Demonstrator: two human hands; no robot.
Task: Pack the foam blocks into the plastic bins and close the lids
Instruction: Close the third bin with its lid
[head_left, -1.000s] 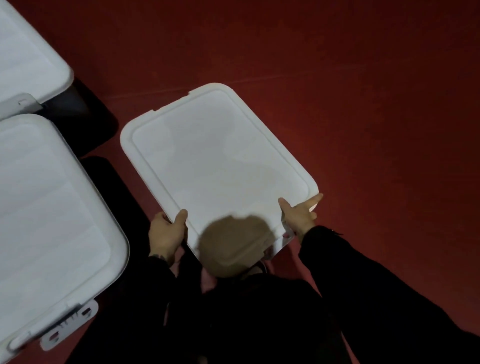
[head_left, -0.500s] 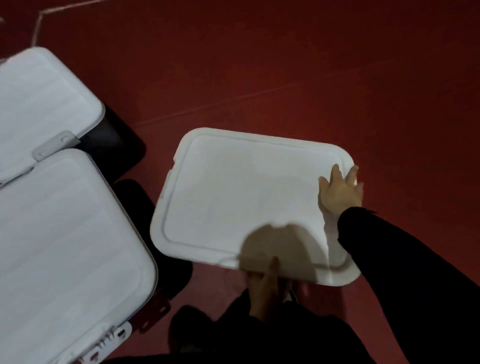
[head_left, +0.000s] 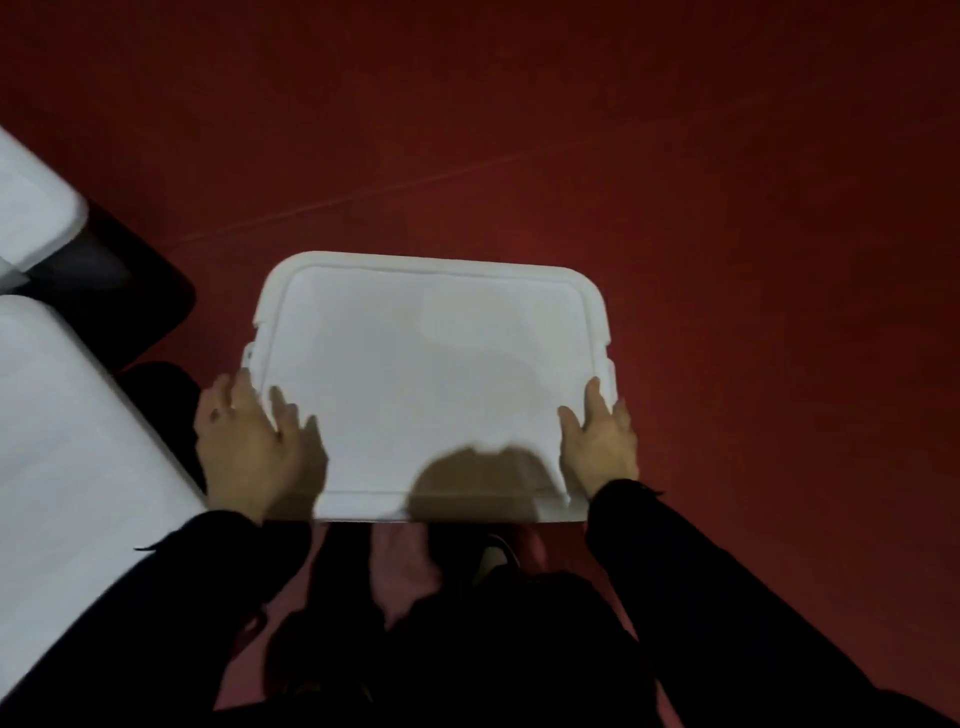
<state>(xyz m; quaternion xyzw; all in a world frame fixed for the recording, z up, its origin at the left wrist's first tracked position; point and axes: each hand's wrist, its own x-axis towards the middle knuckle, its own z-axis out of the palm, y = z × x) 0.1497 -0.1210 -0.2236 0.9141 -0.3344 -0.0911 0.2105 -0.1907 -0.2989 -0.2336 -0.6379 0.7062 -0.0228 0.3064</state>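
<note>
Above the red floor (head_left: 727, 208), a white lid (head_left: 431, 384) is held level before the person; the left hand (head_left: 247, 447) grips its near left corner, thumb on top; the right hand (head_left: 600, 441) grips its near right corner, fingers laid along the rim; two closed bins (head_left: 78, 441) stand at the floor's left edge.

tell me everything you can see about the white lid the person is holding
The white lid looks like smooth plastic, rectangular with rounded corners, a raised border and small notches on both short sides. It faces the camera over the red floor. The left hand and right hand grip its near corners; a round shadow darkens its near edge.
</note>
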